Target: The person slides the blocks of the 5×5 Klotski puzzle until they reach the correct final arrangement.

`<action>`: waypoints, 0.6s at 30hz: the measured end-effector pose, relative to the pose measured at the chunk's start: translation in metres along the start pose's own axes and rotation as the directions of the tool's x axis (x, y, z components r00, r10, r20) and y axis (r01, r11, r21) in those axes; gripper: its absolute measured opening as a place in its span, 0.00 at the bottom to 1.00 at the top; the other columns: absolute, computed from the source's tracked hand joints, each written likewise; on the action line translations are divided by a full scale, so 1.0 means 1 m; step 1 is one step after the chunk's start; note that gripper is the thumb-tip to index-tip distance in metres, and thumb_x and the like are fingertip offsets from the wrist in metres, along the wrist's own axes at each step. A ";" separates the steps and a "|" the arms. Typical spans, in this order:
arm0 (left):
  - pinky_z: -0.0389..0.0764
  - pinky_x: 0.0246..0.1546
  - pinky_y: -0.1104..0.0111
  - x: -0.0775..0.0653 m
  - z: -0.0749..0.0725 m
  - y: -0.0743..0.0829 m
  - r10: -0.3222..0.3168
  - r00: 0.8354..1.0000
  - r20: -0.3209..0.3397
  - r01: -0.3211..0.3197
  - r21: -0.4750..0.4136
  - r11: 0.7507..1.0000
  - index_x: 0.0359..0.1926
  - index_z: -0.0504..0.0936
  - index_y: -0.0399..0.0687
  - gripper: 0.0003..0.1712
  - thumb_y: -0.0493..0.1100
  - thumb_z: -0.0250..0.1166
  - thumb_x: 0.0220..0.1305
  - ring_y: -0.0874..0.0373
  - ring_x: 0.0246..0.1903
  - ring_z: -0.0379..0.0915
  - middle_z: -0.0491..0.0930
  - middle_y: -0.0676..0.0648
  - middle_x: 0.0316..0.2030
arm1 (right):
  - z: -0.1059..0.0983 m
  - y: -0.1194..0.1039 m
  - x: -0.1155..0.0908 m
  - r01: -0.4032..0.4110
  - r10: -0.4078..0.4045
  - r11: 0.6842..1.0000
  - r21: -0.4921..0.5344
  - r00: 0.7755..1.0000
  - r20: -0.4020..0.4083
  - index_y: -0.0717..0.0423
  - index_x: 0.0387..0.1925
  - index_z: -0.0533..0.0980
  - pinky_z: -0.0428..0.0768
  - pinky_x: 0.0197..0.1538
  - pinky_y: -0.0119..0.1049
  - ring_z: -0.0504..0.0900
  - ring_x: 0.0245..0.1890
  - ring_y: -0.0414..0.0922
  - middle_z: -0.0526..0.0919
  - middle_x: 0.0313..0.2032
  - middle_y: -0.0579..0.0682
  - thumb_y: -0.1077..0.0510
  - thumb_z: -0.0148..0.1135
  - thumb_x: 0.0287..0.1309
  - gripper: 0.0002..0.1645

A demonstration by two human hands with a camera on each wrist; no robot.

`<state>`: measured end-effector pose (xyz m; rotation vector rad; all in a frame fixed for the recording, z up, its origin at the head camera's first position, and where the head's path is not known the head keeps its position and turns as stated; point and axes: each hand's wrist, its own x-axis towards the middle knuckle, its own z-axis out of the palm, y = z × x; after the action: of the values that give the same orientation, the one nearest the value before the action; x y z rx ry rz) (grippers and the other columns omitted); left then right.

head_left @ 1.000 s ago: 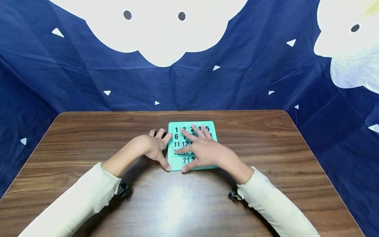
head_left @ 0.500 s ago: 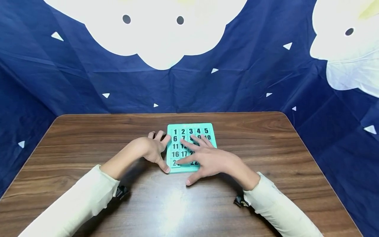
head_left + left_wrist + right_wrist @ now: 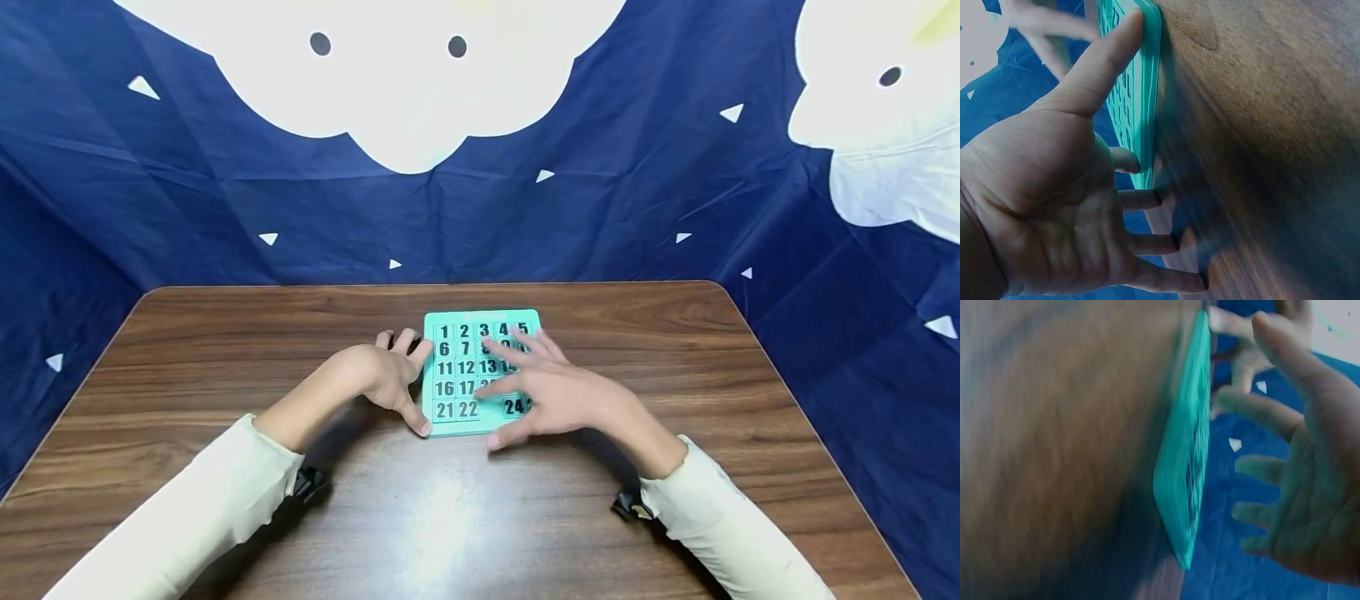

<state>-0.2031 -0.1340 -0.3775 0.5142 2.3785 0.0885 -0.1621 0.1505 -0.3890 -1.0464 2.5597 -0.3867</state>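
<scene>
A teal number slide puzzle (image 3: 453, 427) lies flat on the table, its tiles bearing black numerals. Its bottom row shows 21 and 22 at the left, then a bare slot, then 24. My left hand (image 3: 390, 379) steadies the puzzle's left side: the thumb rests on the near left corner, the index finger touches the edge, and the other fingertips are down on the table in the left wrist view. Over the right half of the puzzle, my right hand (image 3: 562, 392) is spread with fingers apart, hiding several tiles. In the right wrist view its fingers (image 3: 1260, 412) appear raised off the board.
The brown wooden table (image 3: 225, 350) extends around the puzzle on every side. A dark blue cloth (image 3: 337, 208) with white cloud shapes hangs behind the table's far edge and along both sides.
My right hand has moved right across the puzzle. Tiles 21 and 22 have slid left along the bottom row, and the bare slot has moved right. My left hand has stayed in place.
</scene>
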 end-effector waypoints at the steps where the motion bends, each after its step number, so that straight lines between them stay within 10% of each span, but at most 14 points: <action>1: 0.72 0.72 0.35 0.000 0.000 0.000 -0.001 1.000 0.000 0.001 -0.003 1.000 0.72 0.59 0.53 0.60 0.74 0.85 0.56 0.27 0.81 0.49 0.53 0.36 0.80 | -0.001 0.002 -0.001 -0.018 0.018 1.000 -0.004 1.000 -0.009 0.30 0.75 0.83 0.34 0.88 0.77 0.37 0.93 0.68 0.49 0.93 0.54 0.22 0.75 0.63 0.43; 18: 0.70 0.75 0.33 0.000 0.000 -0.001 -0.008 1.000 0.004 0.008 0.004 1.000 0.68 0.59 0.53 0.58 0.75 0.84 0.55 0.25 0.82 0.47 0.53 0.36 0.79 | -0.001 0.006 0.008 -0.051 0.051 0.999 0.002 0.999 0.003 0.25 0.77 0.79 0.33 0.87 0.79 0.35 0.93 0.69 0.47 0.93 0.54 0.21 0.75 0.62 0.45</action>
<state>-0.2034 -0.1346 -0.3771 0.5063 2.3769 0.0797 -0.1719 0.1487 -0.3919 -0.9777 2.5776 -0.3741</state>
